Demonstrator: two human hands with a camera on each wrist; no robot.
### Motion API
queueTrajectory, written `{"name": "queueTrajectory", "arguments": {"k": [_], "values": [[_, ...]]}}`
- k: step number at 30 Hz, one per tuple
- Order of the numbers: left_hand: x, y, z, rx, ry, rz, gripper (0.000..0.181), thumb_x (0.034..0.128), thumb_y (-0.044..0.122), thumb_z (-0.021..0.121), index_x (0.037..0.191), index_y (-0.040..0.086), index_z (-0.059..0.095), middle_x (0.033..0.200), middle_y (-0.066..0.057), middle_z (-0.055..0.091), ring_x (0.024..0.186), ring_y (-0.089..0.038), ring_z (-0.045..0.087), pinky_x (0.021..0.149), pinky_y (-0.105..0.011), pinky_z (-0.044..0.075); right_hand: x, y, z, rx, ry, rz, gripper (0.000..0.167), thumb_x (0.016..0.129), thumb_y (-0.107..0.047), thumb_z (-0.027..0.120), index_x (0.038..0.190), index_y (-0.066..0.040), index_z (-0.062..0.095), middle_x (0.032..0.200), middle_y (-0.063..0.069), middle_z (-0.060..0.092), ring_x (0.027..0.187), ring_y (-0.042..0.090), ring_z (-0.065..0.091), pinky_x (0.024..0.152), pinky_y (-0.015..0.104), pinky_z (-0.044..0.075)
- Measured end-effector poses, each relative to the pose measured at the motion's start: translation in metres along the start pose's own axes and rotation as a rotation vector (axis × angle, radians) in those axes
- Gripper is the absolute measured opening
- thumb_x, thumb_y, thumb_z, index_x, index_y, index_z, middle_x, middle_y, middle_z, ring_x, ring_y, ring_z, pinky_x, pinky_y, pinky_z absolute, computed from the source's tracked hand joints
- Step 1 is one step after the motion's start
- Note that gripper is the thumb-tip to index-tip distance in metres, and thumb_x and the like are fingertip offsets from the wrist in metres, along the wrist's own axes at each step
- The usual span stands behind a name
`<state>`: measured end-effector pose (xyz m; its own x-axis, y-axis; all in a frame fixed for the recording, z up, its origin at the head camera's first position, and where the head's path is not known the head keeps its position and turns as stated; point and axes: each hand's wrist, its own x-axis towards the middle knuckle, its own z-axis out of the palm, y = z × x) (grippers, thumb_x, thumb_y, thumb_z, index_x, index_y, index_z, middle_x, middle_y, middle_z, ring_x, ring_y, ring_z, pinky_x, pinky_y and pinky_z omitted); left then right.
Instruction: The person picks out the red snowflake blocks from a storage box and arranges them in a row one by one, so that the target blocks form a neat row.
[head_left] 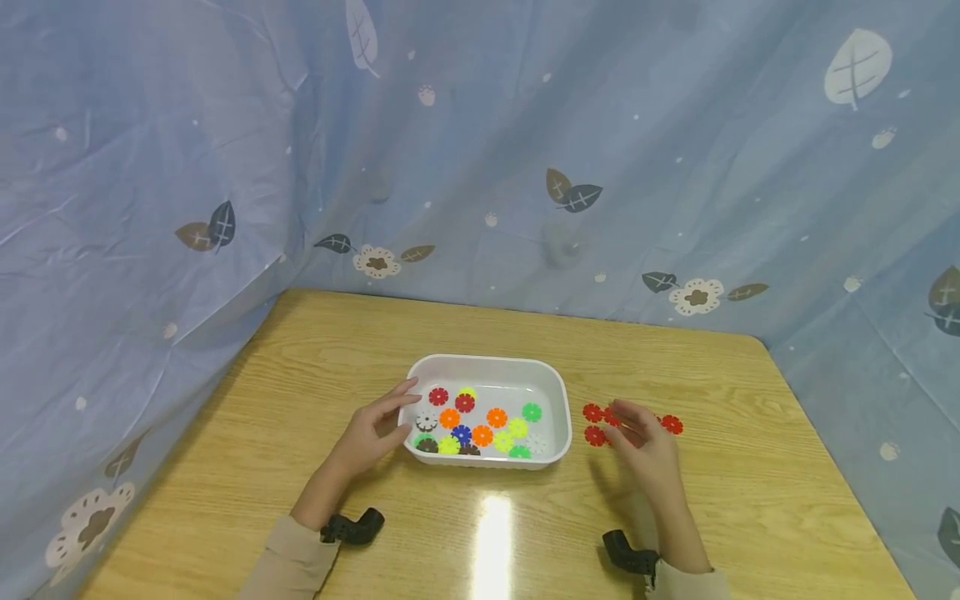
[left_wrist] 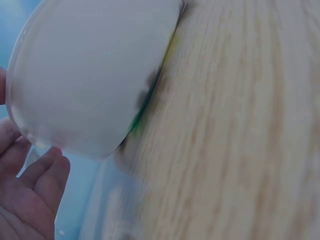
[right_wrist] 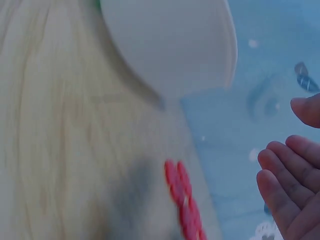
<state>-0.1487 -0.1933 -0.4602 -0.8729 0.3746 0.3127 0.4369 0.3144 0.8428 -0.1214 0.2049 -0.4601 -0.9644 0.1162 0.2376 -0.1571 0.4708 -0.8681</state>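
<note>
A white plastic tray (head_left: 517, 367) stands on the table, holding loose notched plastic discs. They are yellow, orange (head_left: 497, 417), green (head_left: 532, 412), blue (head_left: 461, 435), dark brown, white and red. My left hand (head_left: 362, 442) touches the tray's left rim with fingers spread. The left wrist view shows its fingertips at the tray's edge. To the right of the tray lie several red discs (head_left: 592, 412), some hidden beneath my right hand (head_left: 654, 458). That hand hovers over them, its fingers lightly bent and nothing visible in its grasp. In the right wrist view, red discs (right_wrist: 189, 212) lie apart from the fingers.
The wooden table (head_left: 360, 333) meets a blue patterned cloth (head_left: 480, 167) at its back and sides. A glare spot (head_left: 492, 542) shines near the front. Each wrist wears a black camera mount (head_left: 356, 528).
</note>
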Motion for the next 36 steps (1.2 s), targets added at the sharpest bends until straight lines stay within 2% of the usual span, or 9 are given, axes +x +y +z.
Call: {"name": "queueTrajectory", "arguments": {"k": [2, 6, 12, 16, 24, 27, 30, 34, 36], "values": [[0.000, 0.000, 0.001, 0.003, 0.000, -0.002, 0.035, 0.0861, -0.005, 0.061, 0.121, -0.007, 0.058, 0.145, -0.025, 0.039, 0.136, -0.042, 0.033, 0.105, -0.011, 0.028, 0.001, -0.006, 0.005, 0.026, -0.017, -0.024, 0.039, 0.087, -0.009, 0.067, 0.123, 0.003, 0.056, 0.122, 0.020, 0.061, 0.104, -0.005, 0.057, 0.087, 0.007, 0.048], [-0.001, -0.001, 0.001, 0.009, 0.009, -0.006, 0.036, 0.0857, -0.005, 0.062, 0.121, -0.008, 0.058, 0.146, -0.024, 0.039, 0.136, -0.041, 0.033, 0.106, -0.012, 0.028, 0.006, -0.020, 0.016, 0.080, -0.061, -0.051, 0.038, 0.087, -0.005, 0.066, 0.123, 0.003, 0.056, 0.122, 0.020, 0.061, 0.108, 0.010, 0.061, 0.087, 0.009, 0.049], [0.000, -0.001, 0.000, 0.011, 0.002, -0.002, 0.036, 0.0854, -0.005, 0.062, 0.121, -0.007, 0.058, 0.145, -0.025, 0.039, 0.136, -0.042, 0.033, 0.105, -0.012, 0.028, 0.013, -0.041, 0.038, 0.145, -0.119, -0.071, 0.039, 0.087, -0.005, 0.066, 0.124, 0.003, 0.056, 0.125, 0.019, 0.060, 0.114, 0.030, 0.059, 0.094, 0.031, 0.053], [0.000, 0.000, 0.000, 0.015, 0.001, 0.000, 0.036, 0.0854, -0.005, 0.062, 0.121, -0.006, 0.058, 0.145, -0.025, 0.039, 0.136, -0.042, 0.033, 0.105, -0.010, 0.027, 0.016, -0.053, 0.056, 0.181, -0.170, -0.088, 0.038, 0.086, -0.005, 0.067, 0.122, 0.002, 0.057, 0.124, 0.020, 0.061, 0.115, 0.031, 0.059, 0.097, 0.040, 0.051], [0.000, 0.000, 0.001, 0.019, -0.003, -0.008, 0.036, 0.0864, -0.004, 0.061, 0.122, -0.006, 0.058, 0.146, -0.025, 0.039, 0.136, -0.042, 0.033, 0.104, -0.012, 0.030, 0.028, -0.067, 0.091, 0.256, -0.266, -0.141, 0.038, 0.088, -0.012, 0.067, 0.122, 0.002, 0.057, 0.121, 0.019, 0.061, 0.113, 0.033, 0.059, 0.096, 0.044, 0.050], [0.000, 0.000, 0.001, 0.017, -0.003, -0.008, 0.036, 0.0866, -0.004, 0.061, 0.122, -0.008, 0.057, 0.146, -0.025, 0.038, 0.136, -0.042, 0.033, 0.103, -0.012, 0.031, 0.033, -0.071, 0.101, 0.254, -0.287, -0.137, 0.039, 0.089, -0.014, 0.066, 0.124, 0.000, 0.056, 0.122, 0.018, 0.061, 0.114, 0.030, 0.059, 0.097, 0.040, 0.050], [0.000, 0.000, 0.000, 0.012, -0.002, -0.008, 0.036, 0.0864, -0.004, 0.061, 0.122, -0.008, 0.057, 0.146, -0.025, 0.038, 0.136, -0.042, 0.033, 0.104, -0.012, 0.030, 0.035, -0.086, 0.105, 0.248, -0.317, -0.106, 0.039, 0.089, -0.009, 0.065, 0.125, 0.003, 0.055, 0.124, 0.020, 0.060, 0.116, 0.032, 0.058, 0.099, 0.042, 0.049], [0.000, -0.001, 0.000, 0.006, 0.001, 0.007, 0.035, 0.0859, -0.005, 0.061, 0.121, -0.007, 0.058, 0.145, -0.026, 0.039, 0.136, -0.043, 0.033, 0.104, -0.010, 0.029, 0.040, -0.089, 0.116, 0.251, -0.337, -0.079, 0.038, 0.088, -0.006, 0.065, 0.124, 0.003, 0.056, 0.124, 0.022, 0.059, 0.116, 0.033, 0.058, 0.100, 0.045, 0.048], [0.000, -0.002, 0.000, 0.012, 0.007, 0.023, 0.035, 0.0851, -0.006, 0.062, 0.120, -0.008, 0.058, 0.144, -0.028, 0.040, 0.135, -0.045, 0.033, 0.104, -0.010, 0.028, 0.045, -0.082, 0.123, 0.248, -0.339, -0.084, 0.037, 0.088, -0.009, 0.065, 0.123, 0.001, 0.057, 0.124, 0.019, 0.060, 0.114, 0.030, 0.059, 0.099, 0.042, 0.049]]}}
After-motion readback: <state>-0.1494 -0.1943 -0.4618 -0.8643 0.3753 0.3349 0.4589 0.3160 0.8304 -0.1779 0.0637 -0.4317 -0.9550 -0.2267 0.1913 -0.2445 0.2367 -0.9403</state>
